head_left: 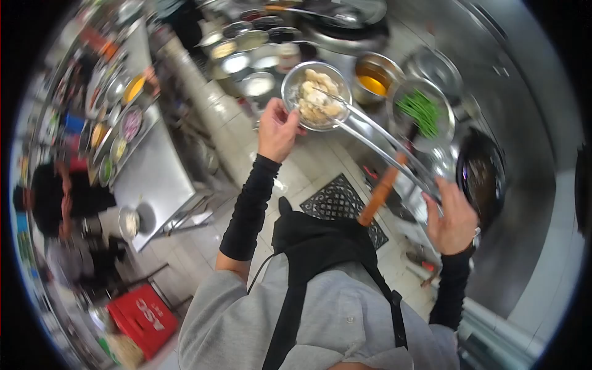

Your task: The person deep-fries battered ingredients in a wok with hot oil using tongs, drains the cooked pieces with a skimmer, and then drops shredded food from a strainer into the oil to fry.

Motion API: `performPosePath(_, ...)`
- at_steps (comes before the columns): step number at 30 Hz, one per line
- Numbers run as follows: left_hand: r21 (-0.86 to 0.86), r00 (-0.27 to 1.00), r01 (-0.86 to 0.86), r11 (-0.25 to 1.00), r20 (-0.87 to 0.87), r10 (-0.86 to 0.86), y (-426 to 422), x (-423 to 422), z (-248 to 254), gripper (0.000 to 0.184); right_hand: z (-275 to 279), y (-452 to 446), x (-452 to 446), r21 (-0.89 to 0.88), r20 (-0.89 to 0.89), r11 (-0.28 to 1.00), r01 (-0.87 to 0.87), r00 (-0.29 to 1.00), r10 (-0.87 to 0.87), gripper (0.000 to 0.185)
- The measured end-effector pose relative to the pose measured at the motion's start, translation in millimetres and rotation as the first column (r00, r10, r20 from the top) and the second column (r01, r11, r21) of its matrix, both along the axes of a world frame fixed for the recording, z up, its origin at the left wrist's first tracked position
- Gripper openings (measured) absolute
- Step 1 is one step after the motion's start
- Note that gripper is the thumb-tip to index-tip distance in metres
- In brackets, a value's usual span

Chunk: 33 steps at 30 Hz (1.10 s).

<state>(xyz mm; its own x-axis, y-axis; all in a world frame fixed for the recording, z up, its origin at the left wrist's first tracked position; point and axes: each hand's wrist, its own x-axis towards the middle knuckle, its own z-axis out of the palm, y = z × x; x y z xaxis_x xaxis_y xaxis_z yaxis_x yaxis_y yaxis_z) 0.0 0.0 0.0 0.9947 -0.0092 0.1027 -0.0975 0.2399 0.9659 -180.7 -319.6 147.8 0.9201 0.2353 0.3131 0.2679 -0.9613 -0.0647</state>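
My left hand [279,131] grips the near rim of a round metal bowl [286,92], which is tilted toward me. Inside lie pale, lumpy food pieces [316,92] with white powder on them; their exact kind is unclear. Closed around the rear end of long metal tongs [376,140] is my right hand [453,219]. The tips of the tongs reach into the bowl among the pieces. Below the tongs a wooden handle [383,190] slants toward my apron.
Right of the bowl stand a metal pot of orange-yellow liquid [372,80], a strainer with green beans [419,112] and a dark wok [482,176]. Seasoning tubs [258,85] line the far side. A steel worktable [154,179] is left, with a person [52,200] beyond.
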Motion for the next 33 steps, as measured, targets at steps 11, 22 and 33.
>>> performPosePath(11, 0.066, 0.929, 0.369, 0.927, -0.026, -0.368, -386.8, -61.1, -10.1, 0.011, 14.9, -310.0, -171.2, -0.279, -0.047, 0.906, 0.317, 0.938, -0.343, 0.048)
performPosePath(22, -0.034, 0.766, 0.601, 0.798, -0.262, -0.588, -561.2, -106.5, -85.2, 0.011, -40.7, -404.2, -266.3, 0.007, -0.053, 0.738, 0.674, 0.738, -0.673, 0.032)
performPosePath(33, -0.026, 0.753, 0.609, 0.793, -0.295, -0.588, -582.8, -136.9, -86.2, 0.009, -152.2, -529.5, -159.9, -0.115, -0.225, 0.561, 0.82, 0.529, -0.819, 0.025)
